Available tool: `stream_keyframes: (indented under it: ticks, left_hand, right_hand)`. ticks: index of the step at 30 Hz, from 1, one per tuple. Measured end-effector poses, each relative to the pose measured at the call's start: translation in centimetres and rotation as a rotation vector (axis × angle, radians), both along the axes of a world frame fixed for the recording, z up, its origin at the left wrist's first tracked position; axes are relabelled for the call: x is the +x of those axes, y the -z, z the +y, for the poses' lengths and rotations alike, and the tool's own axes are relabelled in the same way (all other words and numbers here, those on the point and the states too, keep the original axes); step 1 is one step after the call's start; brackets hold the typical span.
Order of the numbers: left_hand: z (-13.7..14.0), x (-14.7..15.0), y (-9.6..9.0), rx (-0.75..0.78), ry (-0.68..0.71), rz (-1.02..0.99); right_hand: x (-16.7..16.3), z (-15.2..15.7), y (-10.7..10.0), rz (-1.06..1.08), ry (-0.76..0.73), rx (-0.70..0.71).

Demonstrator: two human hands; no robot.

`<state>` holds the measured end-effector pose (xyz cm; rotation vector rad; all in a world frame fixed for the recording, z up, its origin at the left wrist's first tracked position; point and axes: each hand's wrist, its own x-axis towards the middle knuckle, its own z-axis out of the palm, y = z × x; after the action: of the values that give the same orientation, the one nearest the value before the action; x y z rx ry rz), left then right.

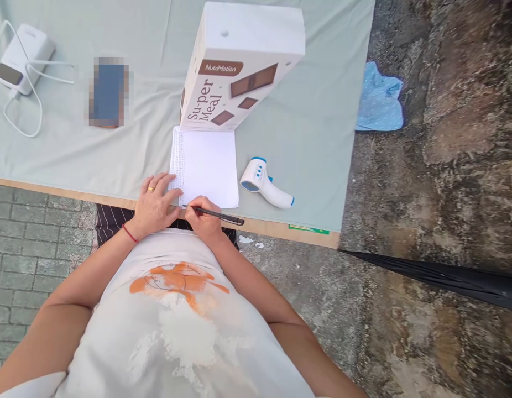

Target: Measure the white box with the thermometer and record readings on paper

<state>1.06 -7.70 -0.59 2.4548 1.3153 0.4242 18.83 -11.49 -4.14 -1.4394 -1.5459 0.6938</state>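
A sheet of white paper [210, 166] lies at the table's front edge, with rows of small writing down its left side. My left hand [154, 204] rests flat on that side, fingers spread, a ring on one finger. In my right hand [204, 218] is a black pen [223, 215], its tip at the paper's lower left corner beside the written rows. Just right of the paper lies a white and blue infrared thermometer [266, 182]. Behind the paper's far edge stands a tall white box [256, 33] marked "Su-per Meal".
A pale green cloth [314, 143] covers the table. At the back left are a white power bank [26, 55] with a looped white cable and a blurred-out phone-like object [109, 91]. Light blue fabric [378, 99] hangs past the right edge. A black strap [430, 276] stretches from the corner.
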Motion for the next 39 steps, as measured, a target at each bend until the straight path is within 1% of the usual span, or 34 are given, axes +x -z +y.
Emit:
stream_keyframes:
  ticks: [6,9,14,17,22,29,32,35,37,39]
  left_hand:
    - [0.0,0.0,0.0,0.012,0.003,-0.007]
    - [0.0,0.0,-0.1,0.009,-0.001,-0.004]
    - [0.0,0.0,-0.2,-0.002,-0.005,0.007]
    - [0.0,0.0,-0.1,0.005,-0.002,0.005]
    - [0.0,0.0,0.0,0.019,-0.003,0.009]
    - [0.0,0.1,-0.1,0.012,-0.003,-0.003]
    - [0.0,0.0,-0.2,0.015,-0.006,0.006]
    - [0.0,0.0,-0.2,0.015,-0.007,0.013]
    - [-0.1,0.1,-0.3,0.003,-0.007,0.016]
    - [-0.2,0.2,-0.4,-0.017,-0.011,0.024]
  right_hand:
    - [0.0,0.0,0.0,0.048,0.035,0.041]
    - [-0.1,-0.1,0.1,0.039,0.054,0.023]
    - [0.0,-0.1,0.2,0.020,0.024,-0.015]
    - [0.1,-0.1,0.2,0.036,0.015,-0.003]
    - [0.1,-0.1,0.2,0.036,0.056,0.019]
    - [0.0,0.0,0.6,0.007,0.013,0.055]
    - [0.1,-0.3,0.5,-0.032,0.015,0.121]
    - [0.9,-0.1,-0.1,-0.108,0.056,0.216]
    - [1.8,1.0,-0.7,-0.189,0.100,0.276]
    - [2.8,2.9,-1.2,-0.329,0.142,0.276]
